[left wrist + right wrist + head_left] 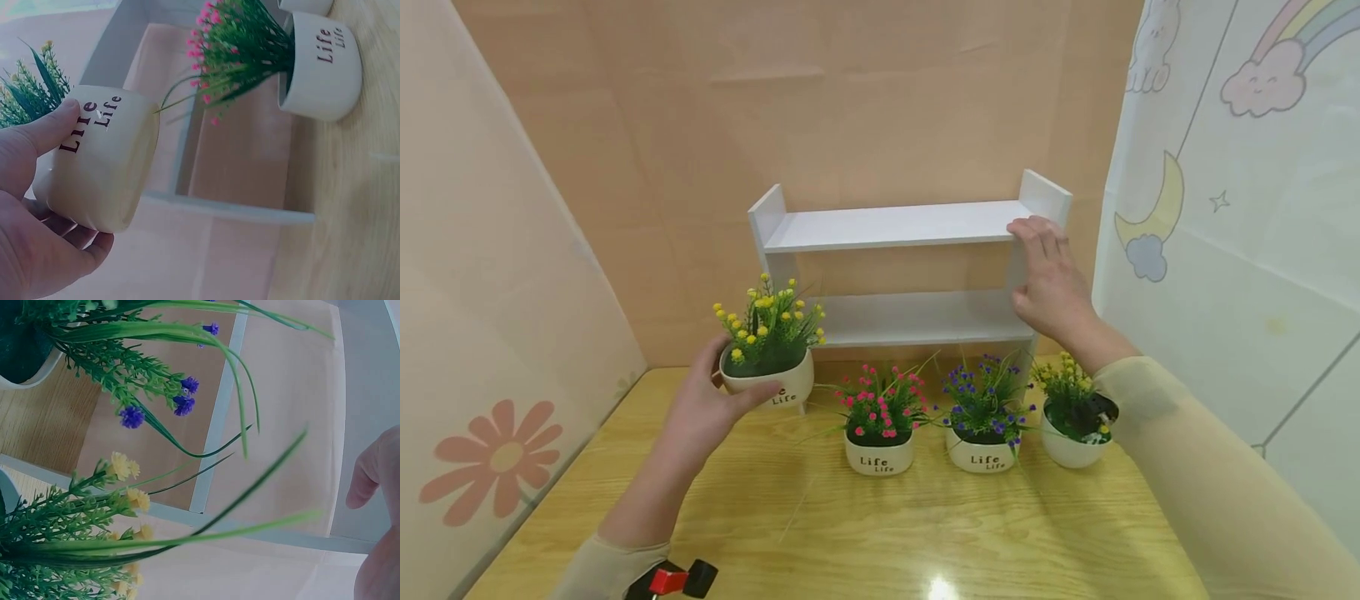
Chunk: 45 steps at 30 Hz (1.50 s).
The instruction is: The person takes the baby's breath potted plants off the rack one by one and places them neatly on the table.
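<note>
My left hand (703, 408) grips a white pot of yellow flowers (767, 371), thumb over its lettered front and fingers around the back. In the left wrist view this pot (103, 159) is off the table, its underside partly showing. It is in front of the left end of a white two-tier shelf (895, 225). At the shelf's right end, my right hand (1052, 283) holds the upper board by its side panel, fingers over the top and thumb lower down. The right wrist view shows only the thumb and part of the palm of this hand (381, 500).
On the wooden table (880, 533) before the shelf stand a pot of pink flowers (880, 457), a pot of purple flowers (985, 454) and, under my right forearm, another yellow-flowered pot (1075, 450). A tan backdrop (850, 100) hangs behind; printed sheets flank both sides.
</note>
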Motion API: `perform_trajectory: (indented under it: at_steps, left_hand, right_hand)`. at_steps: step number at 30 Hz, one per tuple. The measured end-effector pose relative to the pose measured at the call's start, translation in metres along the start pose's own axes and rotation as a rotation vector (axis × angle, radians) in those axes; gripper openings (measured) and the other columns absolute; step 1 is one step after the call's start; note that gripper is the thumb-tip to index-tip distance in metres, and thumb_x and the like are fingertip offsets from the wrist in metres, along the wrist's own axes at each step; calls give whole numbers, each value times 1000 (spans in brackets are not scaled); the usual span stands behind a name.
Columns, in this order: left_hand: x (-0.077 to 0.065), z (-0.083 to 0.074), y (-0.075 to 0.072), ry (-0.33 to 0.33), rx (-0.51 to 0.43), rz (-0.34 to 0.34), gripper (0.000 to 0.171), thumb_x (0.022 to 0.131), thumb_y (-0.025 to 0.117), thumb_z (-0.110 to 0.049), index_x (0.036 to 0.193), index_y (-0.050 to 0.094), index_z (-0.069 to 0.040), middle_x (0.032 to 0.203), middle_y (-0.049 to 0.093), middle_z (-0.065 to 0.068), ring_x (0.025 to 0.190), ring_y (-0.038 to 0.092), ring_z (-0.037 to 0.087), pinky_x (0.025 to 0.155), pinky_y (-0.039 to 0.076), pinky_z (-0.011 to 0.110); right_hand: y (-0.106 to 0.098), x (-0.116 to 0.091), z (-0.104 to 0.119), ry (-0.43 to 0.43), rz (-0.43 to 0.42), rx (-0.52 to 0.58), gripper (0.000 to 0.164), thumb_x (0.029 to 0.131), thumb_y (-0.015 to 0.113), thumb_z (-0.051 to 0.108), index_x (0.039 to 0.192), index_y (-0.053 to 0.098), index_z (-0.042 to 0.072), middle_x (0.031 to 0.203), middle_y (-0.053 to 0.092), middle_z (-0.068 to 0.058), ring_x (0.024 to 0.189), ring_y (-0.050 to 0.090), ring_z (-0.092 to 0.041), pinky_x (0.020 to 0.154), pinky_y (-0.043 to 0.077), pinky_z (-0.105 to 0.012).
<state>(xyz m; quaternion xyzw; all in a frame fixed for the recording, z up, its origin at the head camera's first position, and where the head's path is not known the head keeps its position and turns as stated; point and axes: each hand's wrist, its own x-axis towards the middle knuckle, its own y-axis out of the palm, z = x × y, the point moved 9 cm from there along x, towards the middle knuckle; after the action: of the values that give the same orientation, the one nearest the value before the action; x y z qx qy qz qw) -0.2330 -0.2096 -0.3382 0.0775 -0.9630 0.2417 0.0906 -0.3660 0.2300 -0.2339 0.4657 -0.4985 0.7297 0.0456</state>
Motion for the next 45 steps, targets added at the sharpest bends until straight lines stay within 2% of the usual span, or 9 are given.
perform_trajectory:
  at_steps: [7, 11, 19, 26, 28, 31, 35, 41, 45]
  left_hand:
    - [-1, 15, -8, 26, 23, -9, 105, 89, 96, -40, 170, 35, -14, 170, 40, 13, 160, 32, 39, 127, 29, 68]
    - [-1, 26, -10, 29, 10, -9, 102, 90, 96, -33, 168, 35, -10, 169, 40, 15, 160, 32, 39, 127, 28, 69]
    - [3, 60, -7, -1, 8, 14, 105, 90, 95, -36, 169, 31, -7, 172, 36, 18, 161, 30, 40, 122, 39, 66]
    - [4, 93, 0, -64, 28, 56, 104, 90, 94, -42, 165, 33, -6, 167, 42, 21, 146, 47, 39, 113, 47, 60]
    - [4, 102, 6, -93, 27, 96, 112, 90, 93, -45, 170, 25, -4, 174, 32, 26, 150, 45, 43, 115, 46, 62]
    - [5, 113, 14, -120, -10, 154, 121, 92, 92, -44, 173, 13, -1, 179, 12, 30, 160, 28, 50, 121, 38, 68]
    - [4, 122, 23, -125, -54, 188, 120, 93, 93, -36, 172, 11, 3, 179, 7, 34, 163, 15, 53, 123, 33, 69]
    - [0, 130, 33, -140, -54, 201, 119, 94, 92, -35, 172, 10, 2, 178, 7, 34, 160, 23, 56, 121, 39, 67]
    - [-1, 131, 38, -134, -52, 200, 109, 94, 92, -34, 168, 21, 1, 176, 18, 34, 155, 37, 53, 118, 44, 65]
  right_hand:
    - [-1, 1, 1, -7, -5, -3, 92, 69, 59, -15, 158, 36, -3, 162, 36, -26, 154, 28, -46, 132, 20, -50]
    - [-1, 1, 3, -14, -6, -4, 92, 69, 58, -15, 158, 36, -4, 162, 36, -26, 154, 28, -47, 132, 20, -50]
    - [-2, 0, 4, -9, 0, -16, 91, 69, 57, -15, 157, 35, -4, 162, 35, -26, 154, 27, -47, 132, 20, -51]
    - [-1, 0, 1, 6, 12, -14, 92, 70, 57, -15, 158, 35, -2, 163, 35, -25, 154, 26, -46, 131, 22, -52]
    - [-1, -1, 1, 11, 12, -13, 92, 70, 57, -15, 159, 35, -2, 163, 35, -25, 155, 26, -46, 131, 22, -52]
    - [-2, -1, 0, 19, 11, -13, 92, 70, 57, -15, 159, 35, -2, 163, 35, -24, 154, 27, -46, 130, 23, -53]
    - [-1, -1, 2, 25, 16, -6, 93, 69, 58, -15, 158, 36, -1, 163, 35, -24, 154, 27, -45, 130, 24, -53]
    - [0, -2, 2, 22, 16, 4, 93, 69, 58, -16, 159, 35, -1, 163, 34, -24, 155, 26, -46, 131, 24, -54]
    - [-1, -2, 2, 17, 12, 7, 93, 69, 58, -15, 158, 35, -2, 163, 35, -25, 155, 26, -46, 132, 21, -52]
